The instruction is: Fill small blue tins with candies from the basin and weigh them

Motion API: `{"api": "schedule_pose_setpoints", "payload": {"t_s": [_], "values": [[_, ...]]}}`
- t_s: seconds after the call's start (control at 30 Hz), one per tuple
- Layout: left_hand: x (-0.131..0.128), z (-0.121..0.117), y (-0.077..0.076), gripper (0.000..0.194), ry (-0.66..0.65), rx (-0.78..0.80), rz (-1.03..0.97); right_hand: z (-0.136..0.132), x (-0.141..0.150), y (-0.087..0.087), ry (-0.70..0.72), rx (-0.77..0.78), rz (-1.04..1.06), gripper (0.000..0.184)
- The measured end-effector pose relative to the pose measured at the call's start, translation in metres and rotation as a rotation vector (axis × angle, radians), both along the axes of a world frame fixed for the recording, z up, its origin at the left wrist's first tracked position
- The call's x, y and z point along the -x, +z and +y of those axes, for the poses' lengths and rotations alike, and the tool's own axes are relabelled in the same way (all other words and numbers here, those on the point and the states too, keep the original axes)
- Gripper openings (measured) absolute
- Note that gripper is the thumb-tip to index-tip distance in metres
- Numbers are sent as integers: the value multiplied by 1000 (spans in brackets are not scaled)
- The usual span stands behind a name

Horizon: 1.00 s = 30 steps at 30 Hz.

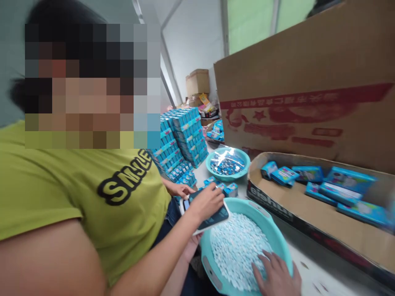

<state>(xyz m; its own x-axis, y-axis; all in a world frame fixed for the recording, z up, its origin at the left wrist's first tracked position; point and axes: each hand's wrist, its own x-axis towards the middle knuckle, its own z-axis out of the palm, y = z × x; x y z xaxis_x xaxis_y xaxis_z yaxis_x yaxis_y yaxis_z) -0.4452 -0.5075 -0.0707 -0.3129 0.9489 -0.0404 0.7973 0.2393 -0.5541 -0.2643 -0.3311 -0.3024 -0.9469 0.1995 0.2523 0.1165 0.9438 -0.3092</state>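
My right hand (276, 276) lies in a teal basin (279, 242) full of small white pieces (237, 246), fingers spread flat on them. A forearm that seems to be my left (184, 263) reaches up to the basin's near rim. Its hand is hidden under a phone (212, 216). A person in a yellow-green shirt (77, 189) sits close on my left and holds that phone over the basin with one hand (206, 200). That person's other hand (182, 190) rests by small blue boxes.
A smaller teal bowl (227, 163) of dark pieces stands behind. On the right is a cardboard tray (308, 209) holding blue boxes (348, 181), with a large carton (308, 82) behind it. Stacked blue boxes (185, 135) stand further back.
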Motion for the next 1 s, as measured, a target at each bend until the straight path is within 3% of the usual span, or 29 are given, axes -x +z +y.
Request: {"api": "schedule_pose_setpoints", "payload": {"t_s": [0.13, 0.27, 0.63, 1.0], "values": [[8, -1, -7, 17, -23, -8, 21, -11, 0, 37, -9, -7, -62, 31], [12, -1, -8, 12, -30, 0, 35, -13, 1, 53, -51, 13, -108, 28], [14, -4, -17, 13, -55, 13, 22, -13, 1, 55, -70, 69, -131, 26], [7, -3, -8, 17, -11, 10, -118, -14, 2, 59, -73, 64, -148, 26]]}}
